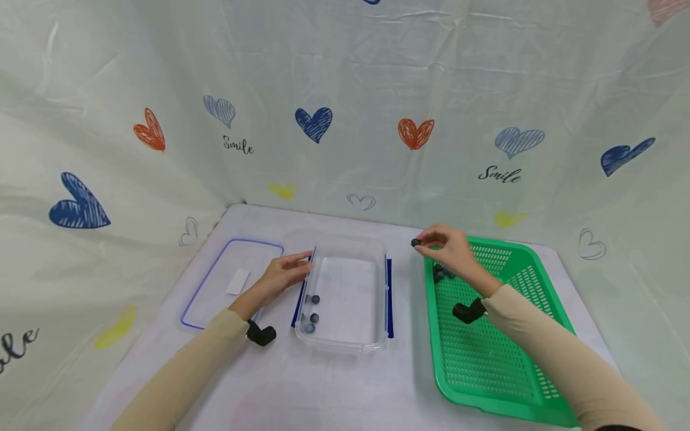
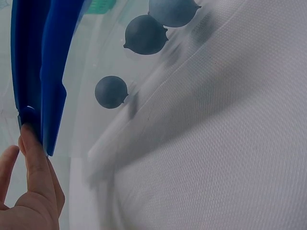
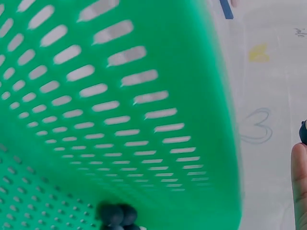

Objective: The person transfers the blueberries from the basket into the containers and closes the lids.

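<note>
Between my right hand's (image 1: 448, 246) thumb and fingertips a dark blueberry (image 1: 415, 242) is pinched, held above the far left rim of the green basket (image 1: 487, 374). Several more blueberries (image 3: 115, 215) cluster in the basket's far left corner, below that hand. My left hand (image 1: 281, 275) touches the left side of a clear plastic box (image 1: 345, 346), its fingers fairly straight along the blue side latch (image 2: 53, 72). Inside the box, three blueberries (image 1: 314, 318) lie along the left wall, toward the near end. The box has no lid on it.
Left of the box, a clear lid with a blue seal (image 1: 209, 278) lies flat on the table, a white rectangular piece (image 1: 238, 281) within its outline. A second blue latch (image 1: 390, 299) hangs on the box's right side. Behind the table (image 1: 323, 395) hangs a heart-printed curtain (image 1: 356, 78).
</note>
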Motion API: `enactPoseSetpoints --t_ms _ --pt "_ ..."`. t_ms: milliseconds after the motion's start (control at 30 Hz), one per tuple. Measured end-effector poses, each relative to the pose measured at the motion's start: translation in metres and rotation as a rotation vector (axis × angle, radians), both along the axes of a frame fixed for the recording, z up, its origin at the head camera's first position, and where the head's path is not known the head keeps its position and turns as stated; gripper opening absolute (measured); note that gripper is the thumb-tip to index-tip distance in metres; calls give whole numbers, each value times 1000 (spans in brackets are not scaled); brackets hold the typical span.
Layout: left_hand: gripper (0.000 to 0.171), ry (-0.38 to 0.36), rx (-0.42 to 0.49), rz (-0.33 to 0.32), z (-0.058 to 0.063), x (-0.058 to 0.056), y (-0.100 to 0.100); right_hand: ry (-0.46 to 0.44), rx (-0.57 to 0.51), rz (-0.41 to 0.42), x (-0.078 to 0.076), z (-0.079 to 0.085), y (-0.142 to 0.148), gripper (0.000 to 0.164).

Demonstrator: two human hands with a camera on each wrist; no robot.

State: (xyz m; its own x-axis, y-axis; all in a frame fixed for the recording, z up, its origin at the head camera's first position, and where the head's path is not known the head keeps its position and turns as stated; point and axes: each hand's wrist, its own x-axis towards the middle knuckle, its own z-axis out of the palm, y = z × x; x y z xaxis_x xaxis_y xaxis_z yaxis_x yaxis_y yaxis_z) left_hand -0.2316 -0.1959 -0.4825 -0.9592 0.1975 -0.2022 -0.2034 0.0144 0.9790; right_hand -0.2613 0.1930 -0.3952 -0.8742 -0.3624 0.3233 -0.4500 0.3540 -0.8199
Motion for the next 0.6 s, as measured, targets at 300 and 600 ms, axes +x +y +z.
enactPoseSetpoints --t_ms 300,600 --pt "59 6 2 -4 0 1 -1 -16 -2 29 0 8 -18 20" --pt "58 7 9 -8 2 1 -1 -65 -19 89 13 29 -44 22"
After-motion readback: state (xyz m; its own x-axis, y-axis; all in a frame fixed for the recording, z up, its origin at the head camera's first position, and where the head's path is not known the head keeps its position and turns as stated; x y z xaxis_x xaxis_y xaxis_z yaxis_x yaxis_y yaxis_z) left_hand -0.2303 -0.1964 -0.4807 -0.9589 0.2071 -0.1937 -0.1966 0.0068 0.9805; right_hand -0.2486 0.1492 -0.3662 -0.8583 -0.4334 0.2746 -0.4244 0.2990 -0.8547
